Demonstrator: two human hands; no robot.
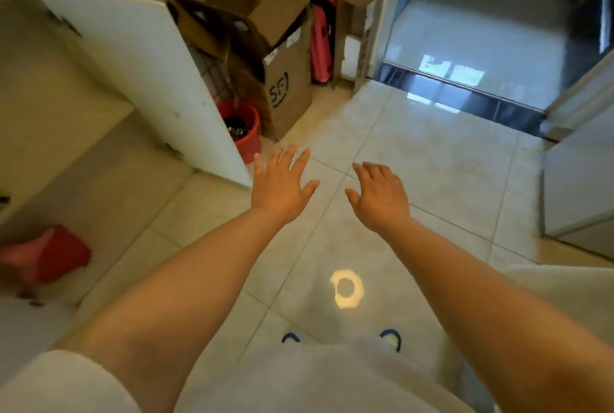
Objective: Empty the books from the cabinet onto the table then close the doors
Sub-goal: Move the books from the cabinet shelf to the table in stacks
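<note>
Both the left hand (pixel 282 185) and right hand (pixel 378 198) hang spread and empty, mid-frame. The white cabinet door (pixel 146 80) stands open at upper left; push it flat-palmed near its free edge.

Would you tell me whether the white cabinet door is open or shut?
Open: the white cabinet door swings out over the floor, and neither hand touches it.

A plain white flat cabinet door (pixel 143 80) stands at ten o'clock. Brown cardboard boxes (pixel 285 87) at twelve carry black lettering. A round red plastic bucket (pixel 247 133) sits beside them. Beige glossy floor tiles (pixel 415 160) show thin grey grout lines.
</note>
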